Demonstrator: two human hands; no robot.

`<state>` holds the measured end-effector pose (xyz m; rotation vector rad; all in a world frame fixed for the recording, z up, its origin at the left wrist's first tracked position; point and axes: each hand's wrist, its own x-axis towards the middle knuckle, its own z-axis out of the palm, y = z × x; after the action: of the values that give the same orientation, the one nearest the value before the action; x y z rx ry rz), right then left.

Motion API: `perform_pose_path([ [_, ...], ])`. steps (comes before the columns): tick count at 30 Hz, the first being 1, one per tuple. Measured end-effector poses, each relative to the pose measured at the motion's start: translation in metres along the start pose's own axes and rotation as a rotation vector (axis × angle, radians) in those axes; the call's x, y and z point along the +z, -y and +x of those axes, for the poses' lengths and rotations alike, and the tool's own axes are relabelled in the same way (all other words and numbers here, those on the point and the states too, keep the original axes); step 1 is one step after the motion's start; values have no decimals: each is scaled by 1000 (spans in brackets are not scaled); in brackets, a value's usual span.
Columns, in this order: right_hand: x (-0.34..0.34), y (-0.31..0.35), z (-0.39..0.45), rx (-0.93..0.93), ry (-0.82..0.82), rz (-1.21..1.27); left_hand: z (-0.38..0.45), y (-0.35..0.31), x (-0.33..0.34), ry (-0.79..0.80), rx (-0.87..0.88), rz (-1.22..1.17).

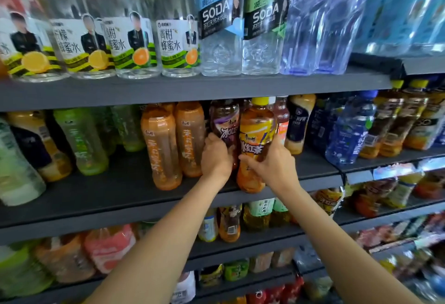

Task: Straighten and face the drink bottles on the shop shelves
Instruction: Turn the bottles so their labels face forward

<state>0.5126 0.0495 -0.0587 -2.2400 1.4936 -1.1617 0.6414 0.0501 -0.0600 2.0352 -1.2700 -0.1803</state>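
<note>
Iced-tea bottle (256,135) "冰红茶" | right hand (274,166) fingers curled round | left hand (215,156) gripping purple-label bottle (225,120)

Materials and finish: plastic bottles, dark shelving.
Iced tea bottle (256,140) and darker bottle (225,120): clear glossy plastic, shiny film labels. Soda water bottles (220,38): transparent, embossed plastic. Shelf (168,91): matt dark grey, smooth, material unclear.

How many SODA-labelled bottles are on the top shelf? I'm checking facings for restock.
2. The blue-label SODA bottle stands right of the honey water bottles; the green-label SODA bottle stands immediately to its right. More may stand hidden behind them.
</note>
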Motion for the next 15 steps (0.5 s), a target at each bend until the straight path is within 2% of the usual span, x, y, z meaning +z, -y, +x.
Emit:
perform_pose_path([
  [5, 23, 19, 2, 51, -26, 25, -8, 6, -6, -84, 20, 175],
  [10, 39, 24, 4, 73, -124, -115, -4, 15, -18, -119, 131, 294],
  [15, 49, 30, 10, 118, -179, -119, -10, 13, -17, -91, 96, 223],
])
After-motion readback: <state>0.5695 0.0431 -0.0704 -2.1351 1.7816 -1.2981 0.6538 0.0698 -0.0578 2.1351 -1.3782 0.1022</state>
